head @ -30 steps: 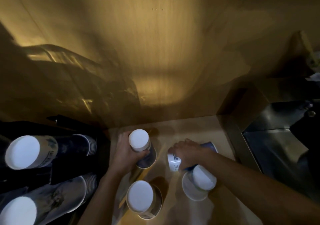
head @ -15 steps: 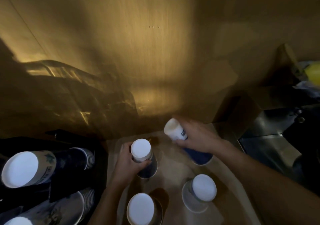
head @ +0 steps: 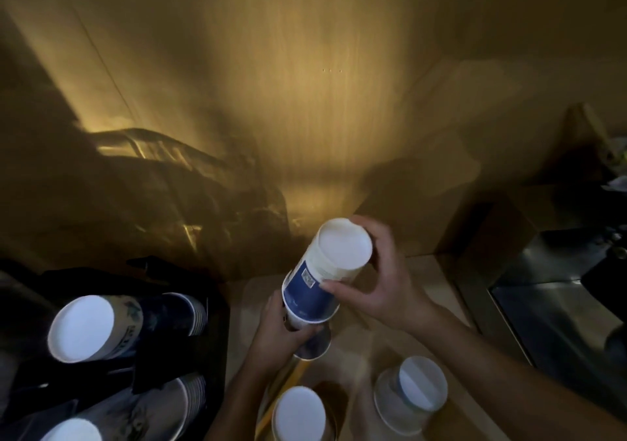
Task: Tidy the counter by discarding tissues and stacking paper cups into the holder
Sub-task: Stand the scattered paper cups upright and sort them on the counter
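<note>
Dim, amber-lit counter (head: 437, 284) seen from above. Right hand (head: 383, 281) clamped around an upside-down blue-and-white paper cup (head: 322, 271), white base up, tilted and being fitted over a second inverted cup (head: 314, 344) gripped from the left side by the left hand (head: 276, 332); the two cups overlapping, the lower one mostly hidden behind the upper cup and the fingers. Small white square label on the upper cup's blue band, possibly a code patch, print too blurred to read. Two more inverted cups on the counter nearer the camera: one (head: 298, 415) cut off by the bottom edge, one (head: 412, 394) to the right, standing apart from the hands. At left, a dark holder (head: 169, 366) carrying two sideways stacks of cups, the upper stack (head: 112, 325) showing nested rims and faint dark lettering on its pale band, illegible; the lower stack (head: 135, 413) partly out of frame. Steel sink (head: 556, 308) at right, half in shadow. Dark shapes against the wooden back wall too murky to identify. No tissues distinguishable in this light.
</note>
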The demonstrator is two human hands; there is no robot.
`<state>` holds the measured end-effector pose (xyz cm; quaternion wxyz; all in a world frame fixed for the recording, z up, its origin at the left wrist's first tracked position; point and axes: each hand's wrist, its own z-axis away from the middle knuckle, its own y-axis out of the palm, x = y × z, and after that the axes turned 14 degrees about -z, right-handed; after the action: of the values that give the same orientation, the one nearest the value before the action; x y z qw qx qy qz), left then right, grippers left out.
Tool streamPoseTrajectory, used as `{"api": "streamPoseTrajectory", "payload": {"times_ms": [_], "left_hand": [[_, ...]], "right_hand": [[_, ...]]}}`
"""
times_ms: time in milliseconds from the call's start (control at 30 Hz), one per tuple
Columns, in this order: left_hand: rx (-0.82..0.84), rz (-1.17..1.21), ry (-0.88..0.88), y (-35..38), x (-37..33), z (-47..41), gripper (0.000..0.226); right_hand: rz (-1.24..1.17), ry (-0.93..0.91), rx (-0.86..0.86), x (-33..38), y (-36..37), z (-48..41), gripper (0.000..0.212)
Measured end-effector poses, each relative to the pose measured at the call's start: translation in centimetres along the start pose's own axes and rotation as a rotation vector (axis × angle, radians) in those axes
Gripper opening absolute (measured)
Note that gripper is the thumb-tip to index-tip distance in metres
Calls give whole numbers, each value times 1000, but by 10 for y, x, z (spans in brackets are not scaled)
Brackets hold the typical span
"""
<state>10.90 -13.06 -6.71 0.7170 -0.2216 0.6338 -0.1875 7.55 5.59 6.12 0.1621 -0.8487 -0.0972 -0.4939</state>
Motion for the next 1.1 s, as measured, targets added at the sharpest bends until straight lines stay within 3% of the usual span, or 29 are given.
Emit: {"api": "streamPoseTrajectory", "payload": {"times_ms": [167,367,767,900,1000,1100], "left_hand": [[68,48,-65,11,8,8,45],[116,-2,-100,28,23,13,77],[148,-88,-134,36,36,5,83],[205,-71,-172,29,30,5,65],[240,-70,-329,21,27,8,36],[203,-71,-488,10,25,16,23]], "right_hand": [[47,236,137,-41,17,3,77],[200,437,351,-83,27,20,70],[184,524,356,-91,24,17,72],[199,533,349,-91,26,19,73],[193,568,334,-89,26,20,75],[215,569,333,-85,24,22,74]]}}
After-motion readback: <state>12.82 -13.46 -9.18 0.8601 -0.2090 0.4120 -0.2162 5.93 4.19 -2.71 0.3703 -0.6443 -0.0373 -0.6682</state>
